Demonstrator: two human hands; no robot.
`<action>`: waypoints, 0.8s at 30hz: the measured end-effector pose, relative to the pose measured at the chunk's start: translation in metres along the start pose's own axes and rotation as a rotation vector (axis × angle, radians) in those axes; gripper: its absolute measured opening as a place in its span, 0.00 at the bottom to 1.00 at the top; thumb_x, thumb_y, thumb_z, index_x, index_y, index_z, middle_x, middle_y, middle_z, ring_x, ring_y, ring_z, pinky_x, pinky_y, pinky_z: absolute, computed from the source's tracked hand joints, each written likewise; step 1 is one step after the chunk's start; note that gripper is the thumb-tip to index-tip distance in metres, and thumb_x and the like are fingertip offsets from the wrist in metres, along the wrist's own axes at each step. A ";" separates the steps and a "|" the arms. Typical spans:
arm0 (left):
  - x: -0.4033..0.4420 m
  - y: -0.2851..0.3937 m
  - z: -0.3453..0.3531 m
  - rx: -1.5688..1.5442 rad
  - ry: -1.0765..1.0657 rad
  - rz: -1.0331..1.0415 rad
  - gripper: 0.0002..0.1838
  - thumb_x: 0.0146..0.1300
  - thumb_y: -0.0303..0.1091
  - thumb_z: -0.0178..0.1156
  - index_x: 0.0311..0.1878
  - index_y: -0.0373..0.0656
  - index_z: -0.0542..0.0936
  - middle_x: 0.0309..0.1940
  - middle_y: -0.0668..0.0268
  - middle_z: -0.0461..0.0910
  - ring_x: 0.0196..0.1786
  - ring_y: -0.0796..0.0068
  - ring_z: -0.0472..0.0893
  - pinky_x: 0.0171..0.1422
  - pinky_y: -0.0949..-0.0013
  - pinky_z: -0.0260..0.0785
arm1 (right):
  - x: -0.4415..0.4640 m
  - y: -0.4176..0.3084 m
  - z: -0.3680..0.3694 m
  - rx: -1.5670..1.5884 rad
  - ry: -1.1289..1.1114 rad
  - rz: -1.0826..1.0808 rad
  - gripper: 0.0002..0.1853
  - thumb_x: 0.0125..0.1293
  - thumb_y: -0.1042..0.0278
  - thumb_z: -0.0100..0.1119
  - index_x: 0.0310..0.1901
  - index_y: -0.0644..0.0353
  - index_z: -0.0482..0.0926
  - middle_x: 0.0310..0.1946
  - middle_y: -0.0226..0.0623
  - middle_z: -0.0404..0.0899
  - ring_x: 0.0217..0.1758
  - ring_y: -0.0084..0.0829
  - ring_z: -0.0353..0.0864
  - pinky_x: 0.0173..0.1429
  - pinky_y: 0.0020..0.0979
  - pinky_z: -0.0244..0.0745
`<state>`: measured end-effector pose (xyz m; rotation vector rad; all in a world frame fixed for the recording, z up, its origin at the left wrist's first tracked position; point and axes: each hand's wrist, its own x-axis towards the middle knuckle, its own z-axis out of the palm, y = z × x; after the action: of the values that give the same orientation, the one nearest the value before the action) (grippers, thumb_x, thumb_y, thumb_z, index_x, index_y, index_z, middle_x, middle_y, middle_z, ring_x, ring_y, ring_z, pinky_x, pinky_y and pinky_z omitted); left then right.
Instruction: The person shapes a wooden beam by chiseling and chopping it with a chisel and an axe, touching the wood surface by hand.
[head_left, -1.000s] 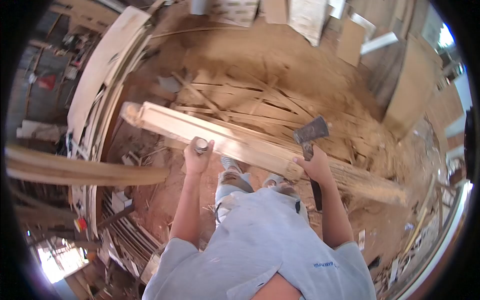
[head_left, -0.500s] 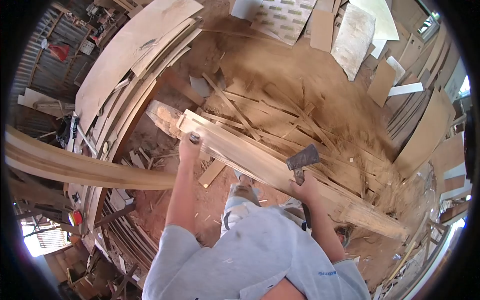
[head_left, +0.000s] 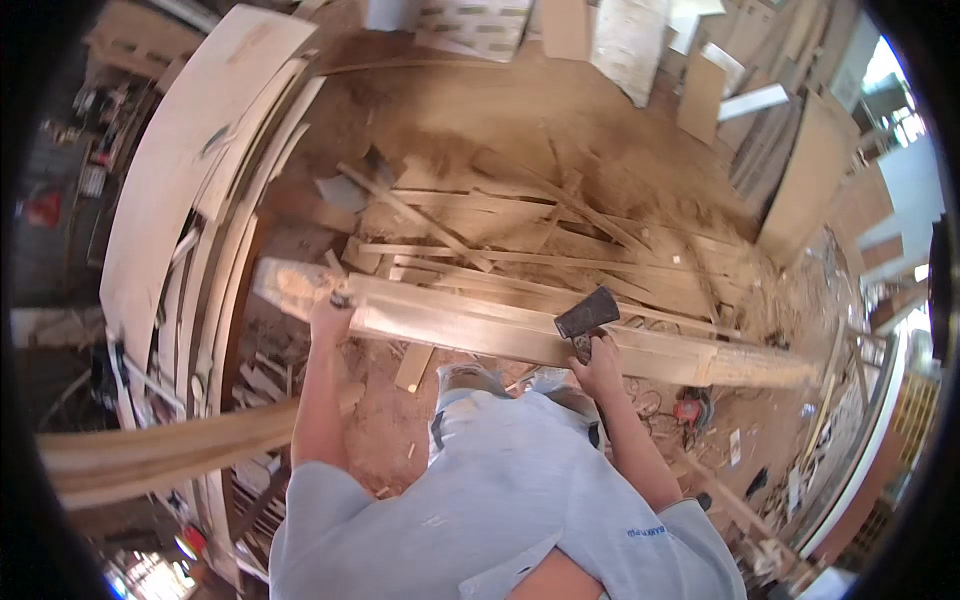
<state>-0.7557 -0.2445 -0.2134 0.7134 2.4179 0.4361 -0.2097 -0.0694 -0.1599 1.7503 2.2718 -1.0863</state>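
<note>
Reddish floor [head_left: 395,452], littered with scraps, runs through a cluttered workshop. Nearest is the person's pale shirt [head_left: 490,480], with worn trousers [head_left: 475,408] below it. Both arms reach forward, well apart. The left hand [head_left: 328,318] is curled shut around a small tool [head_left: 342,299] with a dark end, too blurred to name. The right hand [head_left: 598,362] is wrapped around the handle of a hatchet [head_left: 588,313], just below its dark head. Crosswise in front of the legs lies a beam [head_left: 460,325]; the left hand is at its left end, and the hatchet head shows over its middle. Whether either tool touches it, I cannot tell. Rough timber [head_left: 288,287] sticks out past that left end. A red tool [head_left: 692,408] sits on the floor beyond the right forearm, and a curved plank [head_left: 165,450] juts in from the left. Past the beam, thin strips [head_left: 415,215] lie crossed in sawdust [head_left: 620,130]. Boards [head_left: 200,150] are stacked to the left, and panels [head_left: 632,50] stand farthest off.
</note>
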 end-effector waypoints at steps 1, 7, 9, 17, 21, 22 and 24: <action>-0.010 0.005 0.008 0.007 -0.047 0.030 0.18 0.60 0.45 0.77 0.45 0.41 0.89 0.37 0.53 0.90 0.44 0.53 0.90 0.51 0.55 0.80 | -0.005 0.009 -0.003 -0.031 0.062 0.000 0.30 0.59 0.57 0.77 0.57 0.69 0.80 0.69 0.60 0.73 0.75 0.60 0.67 0.80 0.53 0.62; -0.107 0.089 0.072 -0.035 -0.312 0.231 0.14 0.60 0.37 0.77 0.43 0.39 0.88 0.31 0.60 0.89 0.36 0.69 0.87 0.43 0.61 0.78 | -0.042 0.100 -0.025 -0.038 0.259 0.281 0.32 0.61 0.53 0.76 0.59 0.69 0.80 0.71 0.66 0.69 0.81 0.62 0.59 0.85 0.60 0.50; -0.127 0.115 0.108 -0.072 -0.400 0.321 0.13 0.60 0.36 0.77 0.42 0.38 0.88 0.30 0.61 0.89 0.34 0.71 0.86 0.42 0.62 0.77 | -0.056 0.141 -0.032 -0.052 0.443 0.340 0.33 0.62 0.53 0.76 0.60 0.70 0.79 0.71 0.69 0.68 0.82 0.64 0.57 0.86 0.63 0.47; -0.211 0.212 0.222 -0.113 -0.726 0.513 0.13 0.63 0.36 0.77 0.40 0.37 0.86 0.30 0.64 0.86 0.33 0.74 0.81 0.41 0.64 0.76 | -0.093 0.288 -0.088 -0.002 0.794 0.370 0.37 0.64 0.52 0.74 0.63 0.77 0.76 0.75 0.71 0.64 0.82 0.65 0.60 0.85 0.51 0.59; -0.250 0.256 0.257 -0.037 -0.758 0.663 0.10 0.66 0.33 0.76 0.41 0.38 0.86 0.29 0.69 0.86 0.33 0.81 0.81 0.39 0.69 0.74 | -0.119 0.332 -0.118 0.018 0.717 0.586 0.35 0.65 0.48 0.74 0.60 0.73 0.78 0.70 0.66 0.73 0.75 0.59 0.72 0.78 0.49 0.69; -0.262 0.267 0.262 -0.023 -0.756 0.678 0.10 0.66 0.34 0.76 0.42 0.38 0.86 0.29 0.69 0.86 0.33 0.81 0.81 0.40 0.69 0.74 | -0.124 0.343 -0.121 0.044 0.696 0.623 0.35 0.65 0.47 0.73 0.59 0.73 0.79 0.68 0.65 0.75 0.73 0.58 0.74 0.76 0.49 0.71; -0.283 0.289 0.270 0.002 -0.753 0.706 0.11 0.65 0.35 0.76 0.42 0.38 0.86 0.29 0.68 0.86 0.34 0.80 0.81 0.40 0.68 0.74 | -0.134 0.361 -0.135 0.142 0.657 0.682 0.35 0.65 0.46 0.73 0.60 0.72 0.78 0.70 0.62 0.73 0.73 0.56 0.75 0.76 0.50 0.71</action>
<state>-0.2834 -0.1366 -0.1719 1.4307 1.4235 0.3403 0.1982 -0.0664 -0.1712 2.9498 1.5623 -0.5884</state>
